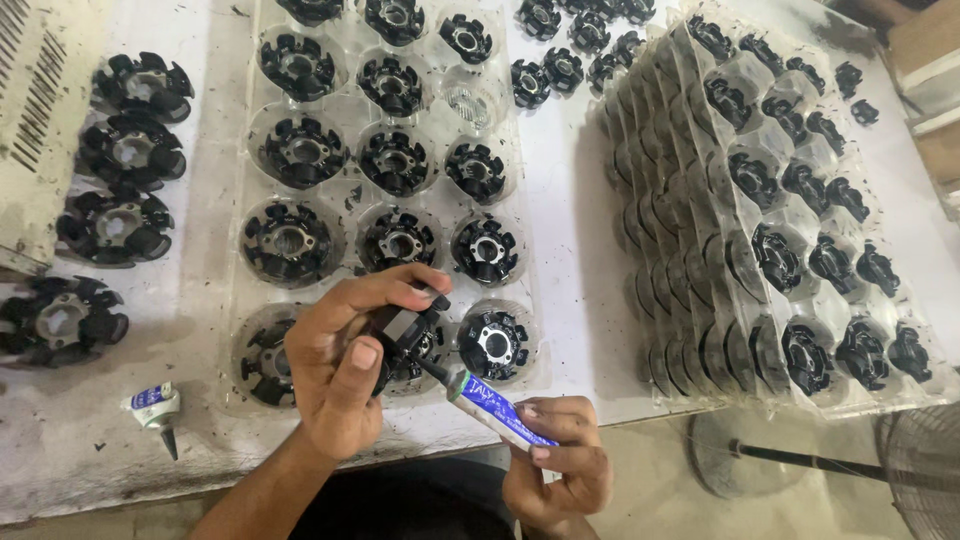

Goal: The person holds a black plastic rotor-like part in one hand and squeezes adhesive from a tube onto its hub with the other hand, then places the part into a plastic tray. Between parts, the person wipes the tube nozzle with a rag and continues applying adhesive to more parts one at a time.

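Here, seen from above, a person works at a white, dirt-marked table (pixel 80 450). The left hand (pixel 340 365) is closed around a small black part (pixel 405 330) with radiating teeth, lifting it just above the near row of a clear plastic tray (pixel 245 200). The right hand (pixel 560 465) grips a small white and blue glue tube (pixel 495 405); its dark nozzle touches the underside of the held part.

The tray holds rows of the same black round parts, each in its own cup. Most cups are filled. One cup (pixel 470 100) near the far right of the tray looks empty, and the cup under the left hand cannot be fully seen. Whether the seated parts already carry glue is too fine to tell.

To the right, a tall stack of trays (pixel 760 210) leans at an angle, full of similar parts, so by appearance a good deal of work remains. More loose parts (pixel 125 150) lie along the left edge of the table, and others (pixel 575 55) sit beyond the tray. A second, smaller glue tube (pixel 155 410) lies on the table at the near left, apart from both hands. A fan (pixel 900 470) stands on the floor at lower right.
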Motion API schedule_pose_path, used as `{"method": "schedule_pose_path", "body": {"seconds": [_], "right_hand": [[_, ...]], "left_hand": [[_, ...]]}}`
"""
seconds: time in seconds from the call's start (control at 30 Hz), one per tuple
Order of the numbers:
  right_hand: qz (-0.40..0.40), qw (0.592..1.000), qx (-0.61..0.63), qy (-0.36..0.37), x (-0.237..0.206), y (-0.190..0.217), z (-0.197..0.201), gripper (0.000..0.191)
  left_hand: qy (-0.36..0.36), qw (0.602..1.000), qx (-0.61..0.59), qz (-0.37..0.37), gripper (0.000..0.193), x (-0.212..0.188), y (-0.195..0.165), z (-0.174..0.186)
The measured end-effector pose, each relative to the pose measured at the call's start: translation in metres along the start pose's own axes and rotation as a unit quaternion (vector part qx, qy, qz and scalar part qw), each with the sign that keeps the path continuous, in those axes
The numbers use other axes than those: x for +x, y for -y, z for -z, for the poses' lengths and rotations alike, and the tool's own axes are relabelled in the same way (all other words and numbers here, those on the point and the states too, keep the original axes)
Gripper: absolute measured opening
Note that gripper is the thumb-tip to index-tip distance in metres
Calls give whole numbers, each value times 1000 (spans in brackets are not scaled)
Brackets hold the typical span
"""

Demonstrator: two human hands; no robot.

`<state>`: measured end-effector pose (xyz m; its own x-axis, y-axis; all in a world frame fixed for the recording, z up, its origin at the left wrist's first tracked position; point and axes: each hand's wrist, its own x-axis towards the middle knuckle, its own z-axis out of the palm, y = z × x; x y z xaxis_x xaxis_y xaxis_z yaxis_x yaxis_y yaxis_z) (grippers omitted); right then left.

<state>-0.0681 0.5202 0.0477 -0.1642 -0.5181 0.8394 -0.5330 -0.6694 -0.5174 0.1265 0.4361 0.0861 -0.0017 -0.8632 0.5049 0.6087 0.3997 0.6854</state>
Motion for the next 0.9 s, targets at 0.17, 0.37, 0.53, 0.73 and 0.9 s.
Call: {"method": "schedule_pose_path", "body": {"seconds": [0.17,0.37,0.53,0.73,0.9], "right_hand": [[38,999,-12,16,6,-3,2,35],[54,998,-8,19,10,-8,1,33],[49,999,-13,20,8,-8,1,34],[40,999,-6,27,8,-7,2,34],[40,999,-10,26,11,-8,1,34]], "left_hand": [[17,999,45,-12,44,0,3,2],[-19,999,-14,36,45,2,9,0],[-30,998,-19,55,47,4,8,0],[-37,997,-27,58,46,4,9,0],[-39,997,-32,54,45,4,12,2]]}}
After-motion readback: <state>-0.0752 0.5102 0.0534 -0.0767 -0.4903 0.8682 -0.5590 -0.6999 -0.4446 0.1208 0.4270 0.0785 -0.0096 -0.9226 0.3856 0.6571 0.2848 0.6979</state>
